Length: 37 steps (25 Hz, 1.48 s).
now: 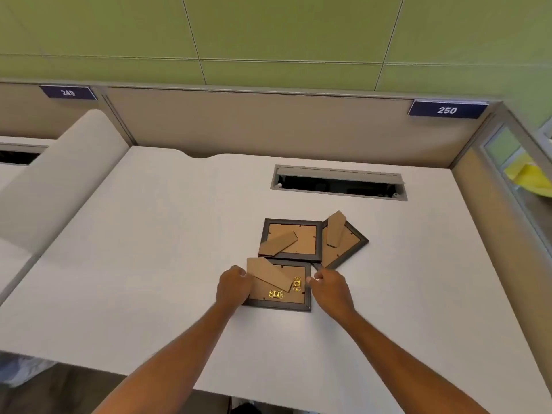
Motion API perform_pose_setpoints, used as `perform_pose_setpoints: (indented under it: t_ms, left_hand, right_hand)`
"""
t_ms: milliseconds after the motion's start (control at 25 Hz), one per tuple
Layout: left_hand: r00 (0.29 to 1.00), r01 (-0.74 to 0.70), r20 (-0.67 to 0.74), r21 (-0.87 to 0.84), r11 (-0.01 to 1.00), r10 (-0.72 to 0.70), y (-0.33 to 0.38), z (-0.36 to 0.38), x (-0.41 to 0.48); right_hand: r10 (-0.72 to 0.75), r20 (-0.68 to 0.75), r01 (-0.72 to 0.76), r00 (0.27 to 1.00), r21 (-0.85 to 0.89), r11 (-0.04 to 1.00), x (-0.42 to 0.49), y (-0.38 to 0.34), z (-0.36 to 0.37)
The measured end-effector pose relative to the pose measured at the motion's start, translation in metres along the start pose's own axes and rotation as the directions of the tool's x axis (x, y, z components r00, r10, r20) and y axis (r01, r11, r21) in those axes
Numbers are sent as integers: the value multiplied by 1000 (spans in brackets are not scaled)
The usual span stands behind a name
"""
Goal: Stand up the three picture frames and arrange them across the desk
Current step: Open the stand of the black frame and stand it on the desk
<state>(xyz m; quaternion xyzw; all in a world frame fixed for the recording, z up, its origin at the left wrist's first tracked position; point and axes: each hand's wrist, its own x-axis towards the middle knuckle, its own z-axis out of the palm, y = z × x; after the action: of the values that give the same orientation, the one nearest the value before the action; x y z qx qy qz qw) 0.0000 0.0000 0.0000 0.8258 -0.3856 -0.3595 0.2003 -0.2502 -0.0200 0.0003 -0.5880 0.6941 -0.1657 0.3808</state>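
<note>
Three dark picture frames lie face down on the white desk (pixel 149 264), brown backs and cardboard stands up. The nearest frame (pixel 291 295) has gold clips on its back. My left hand (pixel 233 286) grips its left edge and my right hand (pixel 330 289) holds its right edge. Just behind it lies the second frame (pixel 301 239), square to the desk. The third frame (pixel 343 245) lies turned at an angle to the right, its left part tucked under the second one, its stand lifted a little.
A cable slot (pixel 339 182) with an open grey lid is cut into the desk behind the frames. Beige partitions wall the back and right; labels 249 (pixel 68 92) and 250 (pixel 447 110) sit on top. A white curved divider (pixel 59 174) bounds the left. Yellow cloth (pixel 530 177) hangs at right.
</note>
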Motion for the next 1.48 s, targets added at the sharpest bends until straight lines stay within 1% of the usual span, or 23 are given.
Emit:
perform_pose_setpoints:
  t_ms: [80,200,440,600,760,920,1040,1080,1120,1160,1200,1240,1280,1320,1360,1400,1480]
  left_hand:
    - [999,35,-1,-41,999,-35,1,-1,-5]
    - [999,41,4,-45,998,-41,-3,-1,-8]
    - [996,73,63,-119,990,-65,-10,-5,-2]
    - [991,79,120,-172,982,-59,-18,-16,-1]
    - [980,98,191,-240,966,-52,-31,-29,-3]
    - [969,97,246,-279,955,-27,-45,-39,-5]
    - [960,75,280,-303,950,14,-56,-44,-6]
    - [959,50,281,-300,953,38,-59,-44,-7]
    - [958,-4,273,-279,960,83,-62,-46,-9]
    - [952,-105,258,-232,967,165,-66,-47,-11]
    - [930,-244,243,-152,958,275,-69,-48,-12]
    - [890,-389,235,-59,919,391,-72,-48,-14]
    - [836,-516,230,23,856,498,-75,-47,-17]
    - [782,-610,219,83,788,583,-75,-45,-20]
    - [743,-667,201,133,733,639,-74,-42,-23]
    - [717,-697,166,171,697,677,-71,-40,-27]
    - [692,-716,83,206,667,717,-66,-34,-31]
  right_hand:
    - [67,29,-68,997,53,996,-1,1,4]
    - [120,72,-125,990,67,990,-3,4,14]
    - [235,21,-234,972,190,953,-8,-6,22]
    - [314,32,-312,949,246,917,-8,-10,26]
    - [349,119,-368,930,269,890,-15,-8,28]
    - [367,213,-421,906,346,839,-27,-8,29]
    - [336,283,-432,898,432,792,-33,-20,20]
    - [316,292,-422,903,451,787,-34,-26,15]
    - [299,295,-410,907,466,784,-35,-33,10]
    - [284,293,-397,913,480,782,-35,-40,6]
    - [277,289,-390,916,491,779,-35,-48,2]
    - [276,287,-389,917,496,776,-35,-55,-1]
    - [279,287,-392,916,498,774,-35,-62,-3]
    - [284,289,-397,914,502,768,-34,-70,-5]
    - [286,290,-400,913,511,761,-33,-76,-6]
    - [286,291,-402,913,522,752,-32,-83,-6]
    - [278,296,-401,914,553,730,-31,-96,-8]
